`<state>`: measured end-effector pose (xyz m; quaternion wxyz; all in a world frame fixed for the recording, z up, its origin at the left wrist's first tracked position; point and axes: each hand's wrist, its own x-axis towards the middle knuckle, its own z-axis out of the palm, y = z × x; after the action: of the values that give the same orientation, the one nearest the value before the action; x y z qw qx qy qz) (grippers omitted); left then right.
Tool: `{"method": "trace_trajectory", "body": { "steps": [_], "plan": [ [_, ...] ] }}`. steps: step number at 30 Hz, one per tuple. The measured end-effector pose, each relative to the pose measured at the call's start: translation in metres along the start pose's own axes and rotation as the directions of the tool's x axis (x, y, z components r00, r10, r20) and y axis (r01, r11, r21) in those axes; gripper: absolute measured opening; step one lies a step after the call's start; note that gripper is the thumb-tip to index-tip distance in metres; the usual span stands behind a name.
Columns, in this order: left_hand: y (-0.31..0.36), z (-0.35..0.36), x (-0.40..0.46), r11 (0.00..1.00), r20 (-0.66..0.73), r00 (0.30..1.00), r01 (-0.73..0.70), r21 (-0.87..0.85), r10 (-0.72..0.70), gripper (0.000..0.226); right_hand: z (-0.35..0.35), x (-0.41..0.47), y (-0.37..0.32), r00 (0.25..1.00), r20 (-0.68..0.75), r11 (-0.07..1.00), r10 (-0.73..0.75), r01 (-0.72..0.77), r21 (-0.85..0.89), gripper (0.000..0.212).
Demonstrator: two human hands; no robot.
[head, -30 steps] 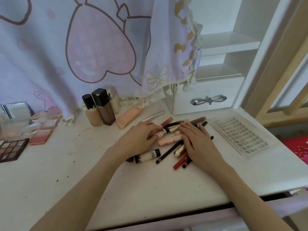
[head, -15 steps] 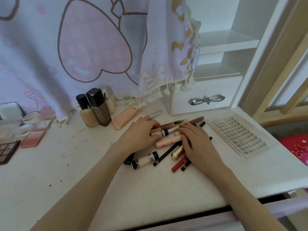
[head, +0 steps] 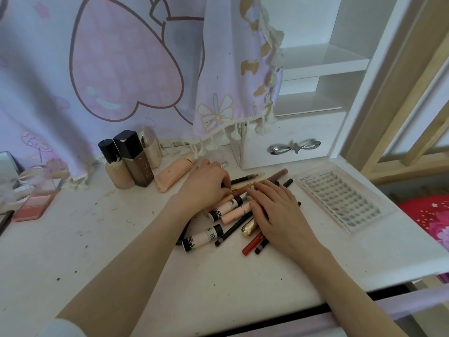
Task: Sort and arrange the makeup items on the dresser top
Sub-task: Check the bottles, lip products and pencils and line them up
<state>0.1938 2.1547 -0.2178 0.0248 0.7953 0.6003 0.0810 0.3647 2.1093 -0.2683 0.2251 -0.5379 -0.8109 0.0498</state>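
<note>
Barely any change since half a second ago: both hands stay on the pile of pencils and tubes (head: 239, 210) mid-dresser top (head: 121, 251), left hand (head: 206, 186) shifted slightly back toward the peach tube (head: 173, 175). Left fingers are curled down into the pile's far side, but whether they grip anything I cannot tell; right hand (head: 279, 215) lies flat, fingers straight, pressing on the pencils and the gold tube (head: 249, 227). Foundation bottles (head: 128, 164) stand upright behind the pile to the left, lash tray (head: 340, 200) lies right, blush palette (head: 34, 205) far left.
</note>
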Motion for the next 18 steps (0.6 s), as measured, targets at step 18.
{"method": "trace_trajectory", "body": {
  "steps": [18],
  "plan": [
    [-0.031, -0.056, -0.057, 0.828, -0.277, 0.945, -0.014, -0.561, -0.172, 0.006, -0.019, 0.021, -0.018, 0.972, -0.221, 0.986, -0.082, 0.111, 0.124, 0.05]
  ]
}}
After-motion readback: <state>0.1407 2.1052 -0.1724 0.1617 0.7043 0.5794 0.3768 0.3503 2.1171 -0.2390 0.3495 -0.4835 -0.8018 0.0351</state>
